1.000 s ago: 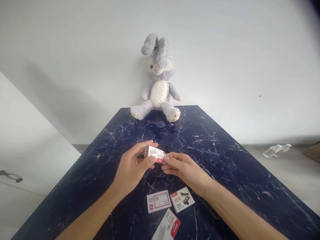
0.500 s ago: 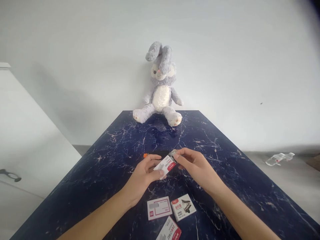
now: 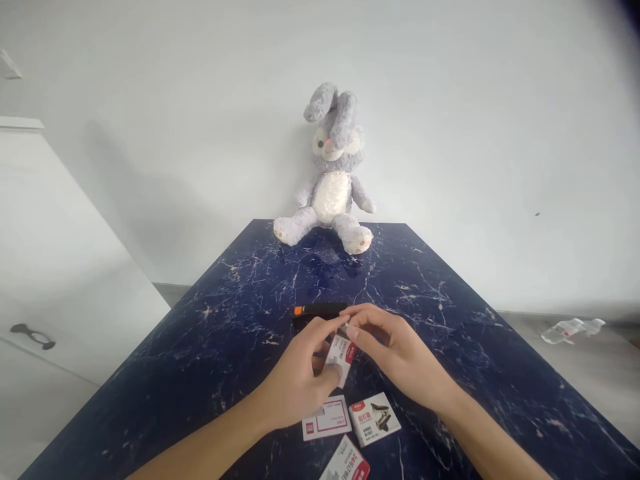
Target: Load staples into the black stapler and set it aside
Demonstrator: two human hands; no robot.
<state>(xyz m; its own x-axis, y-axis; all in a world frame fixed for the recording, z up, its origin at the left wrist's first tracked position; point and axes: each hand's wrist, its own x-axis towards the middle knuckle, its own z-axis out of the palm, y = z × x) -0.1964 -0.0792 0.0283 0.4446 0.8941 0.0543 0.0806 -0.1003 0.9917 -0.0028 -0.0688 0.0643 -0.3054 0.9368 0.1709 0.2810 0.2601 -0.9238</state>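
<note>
My left hand (image 3: 313,367) is closed around a small white-and-red staple box (image 3: 341,357), which it holds tilted above the table. My right hand (image 3: 383,340) pinches at the box's upper end, thumb and fingers together on a small greyish piece that is mostly hidden. The left index fingertip meets the right fingers there. Just beyond both hands lies a long black tool with an orange end (image 3: 320,310), partly covered by the fingers. Below them, a white card-like box with a pink frame (image 3: 330,420) lies beside a staple remover box (image 3: 375,419).
Another staple box (image 3: 346,460) lies at the near edge of view. A grey plush rabbit (image 3: 333,173) sits at the far end of the dark blue marbled table (image 3: 225,333). A white cabinet (image 3: 75,253) stands left; clear plastic bottles (image 3: 570,330) lie on the floor right.
The left hand and its staple box have moved right and slightly nearer, with its index finger now reaching the box's upper end. More of the black tool shows. The view has shifted slightly.
</note>
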